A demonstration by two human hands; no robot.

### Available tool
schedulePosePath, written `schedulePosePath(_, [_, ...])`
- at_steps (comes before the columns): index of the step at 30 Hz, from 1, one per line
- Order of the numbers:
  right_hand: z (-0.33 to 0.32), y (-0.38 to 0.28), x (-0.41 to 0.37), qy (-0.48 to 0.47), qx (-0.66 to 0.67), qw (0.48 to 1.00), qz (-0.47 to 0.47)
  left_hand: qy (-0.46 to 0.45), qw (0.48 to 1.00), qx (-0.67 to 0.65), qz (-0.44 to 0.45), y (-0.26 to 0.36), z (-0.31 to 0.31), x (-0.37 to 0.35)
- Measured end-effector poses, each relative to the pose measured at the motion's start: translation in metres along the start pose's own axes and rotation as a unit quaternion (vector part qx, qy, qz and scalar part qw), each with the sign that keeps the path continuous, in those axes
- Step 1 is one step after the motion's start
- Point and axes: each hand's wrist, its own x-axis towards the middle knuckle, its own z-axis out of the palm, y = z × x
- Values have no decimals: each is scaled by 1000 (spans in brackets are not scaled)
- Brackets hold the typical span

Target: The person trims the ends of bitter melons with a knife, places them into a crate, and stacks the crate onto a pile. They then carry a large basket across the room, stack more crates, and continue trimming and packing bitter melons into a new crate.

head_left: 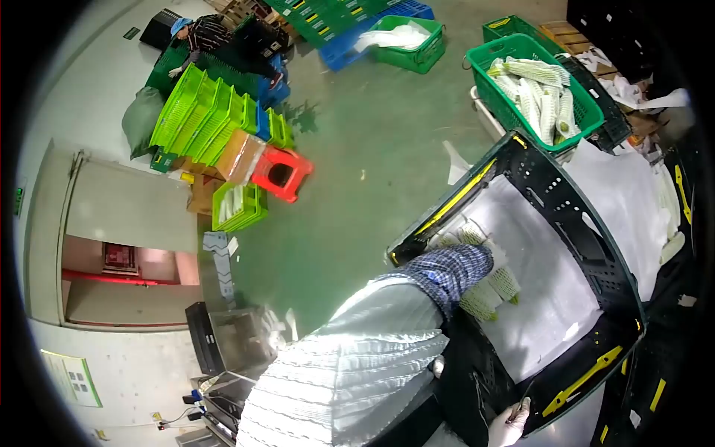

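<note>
Left hand: hidden past my checked sleeve (450, 274), which reaches into the black crate (607, 261) at 4 o'clock; grip cannot be determined. Right hand (509, 425): at 5 o'clock, fingers bent at the crate's near rim; firmness of hold not determinable. Netted produce (504, 284) lies on the white liner (555, 287) inside, beside and partly under the sleeve. Green basket (588, 123), at 2 o'clock, contains further netted pieces (547, 108). Red stool (296, 165) noted at 10 o'clock.
</note>
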Motion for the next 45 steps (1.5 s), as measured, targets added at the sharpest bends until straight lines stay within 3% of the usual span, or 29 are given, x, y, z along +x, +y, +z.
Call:
schedulePosePath(2, [17,19,-1,66,63,994,-59,-19,999,31,-7,5,0,7])
schedulePosePath(5, [29,35,0,58,42,996,-62,-39,996,71,-21,8,0,25])
schedulePosePath(6, [24,26,-4,70,-42,995,-55,-39,996,80,-22,7,-9,19])
schedulePosePath(9, [55,44,5,119,84,989,35,-94,994,51,-36,-3,-21,14])
schedulePosePath(10, [44,25,4,181,33,983,-25,-116,992,32,-46,-4,-31,4])
schedulePosePath(11, [31,6,1,188,87,977,-42,-78,994,50,54,-18,-20,9])
schedulePosePath(12, [22,-5,0,148,60,987,31,-44,995,-36,87,-30,-9,16])
schedulePosePath(13, [18,-10,2,168,80,982,16,-16,985,-117,125,-41,-3,20])
schedulePosePath(14, [8,-19,-1,161,125,979,30,73,980,-145,115,-16,-72,-55])
schedulePosePath(15, [6,-21,0,190,56,980,12,86,933,-304,171,-22,-64,-46])
schedulePosePath(16, [8,-14,3,191,86,978,-1,137,940,-245,193,-14,-88,-56])
schedulePosePath(17, [12,-7,4,210,148,966,-14,102,936,-296,160,9,-125,-83])
schedulePosePath(19, [11,-5,10,303,224,924,-64,169,905,-308,241,40,-153,-106])
schedulePosePath(20, [-7,-14,7,283,242,927,-39,153,880,-368,260,60,-167,-125])
schedulePosePath(22, [-26,-27,11,327,342,879,-60,136,809,-470,325,95,-186,-169])
schedulePosePath(23, [-37,-34,20,384,328,854,-127,136,783,-473,380,105,-187,-168])
schedulePosePath(25, [-71,-48,6,357,409,827,-146,88,729,-517,440,131,-187,-188])
schedulePosePath(26, [-87,-59,-5,342,472,796,-164,110,771,-464,422,133,-179,-183])
schedulePosePath(28, [-103,-66,-13,392,406,796,-220,-79,685,-618,378,162,-185,-208])
schedulePosePath(29, [-106,-67,-13,449,269,814,-251,-69,701,-599,381,178,-195,-241])
schedulePosePath(30, [-108,-73,-18,480,212,813,-250,-60,717,-580,384,194,-204,-274])
schedulePosePath(33, [-103,-81,-35,455,265,827,-197,-97,696,-579,415,185,-177,-252])
schedulePosePath(37, [-96,-77,-52,480,181,843,-162,-194,622,-645,399,189,-168,-261])
schedulePosePath(39, [-94,-73,-62,479,125,858,-135,-176,602,-651,427,196,-166,-273])
schedulePosePath(40, [-93,-73,-60,529,120,820,-186,-160,603,-660,418,203,-163,-277])
schedulePosePath(41, [-91,-74,-65,503,112,837,-183,-143,604,-668,410,207,-161,-279])
schedulePosePath(43, [-94,-84,-78,401,232,846,-262,-191,549,-659,478,206,-152,-264])
schedulePosePath(44, [-96,-87,-82,336,251,856,-302,-217,520,-652,508,206,-149,-260])
schedulePosePath(45, [-93,-90,-87,331,232,867,-293,-240,496,-653,520,206,-144,-260])
